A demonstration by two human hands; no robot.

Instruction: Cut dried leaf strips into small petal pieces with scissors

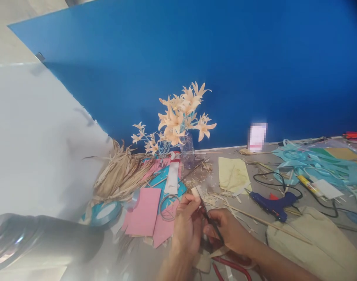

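My left hand (186, 224) pinches a small pale cream piece (194, 191), perhaps husk or paper, between thumb and fingers. Dark-handled scissors (208, 217) are in my right hand (229, 232), their blades pointing up beside the cream piece and close to my left fingertips. Whether the blades touch the piece I cannot tell. Below both hands, red-handled pliers (232, 265) lie partly covered on the table. Left of my left hand are pink sheets (143, 212) and a grey ring-shaped roll (161, 210).
Peach artificial flowers (175, 119) stand in a clear bottle (187, 154) before a blue board (254, 70). Dried husks (119, 168) and ribbon roll (106, 214) lie left. Rightward are a yellow sheet (232, 175), blue glue gun (273, 205), cloth (315, 242) and turquoise ribbons (327, 168).
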